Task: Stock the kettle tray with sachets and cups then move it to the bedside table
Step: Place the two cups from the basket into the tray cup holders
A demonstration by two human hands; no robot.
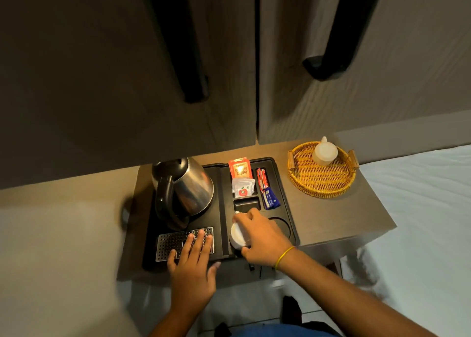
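A black kettle tray (285, 183) lies on a small wooden table (344, 214). On its left half stands a steel kettle (188, 186) behind a perforated metal grille (169, 242). Orange and white sachets (240, 177) and red and blue sachets (266, 189) fill the back compartments. My right hand (262, 237) grips a white cup (237, 234), upside down, over the tray's left round recess. The right recess (284, 225) holds nothing. My left hand (192, 262) rests flat on the grille and the tray's front edge, fingers spread.
A round wicker basket (323, 181) with a second white cup (325, 152) upside down in it sits at the table's back right. A white bed (428, 209) borders the table on the right. Wardrobe doors with long black handles (193, 81) rise behind.
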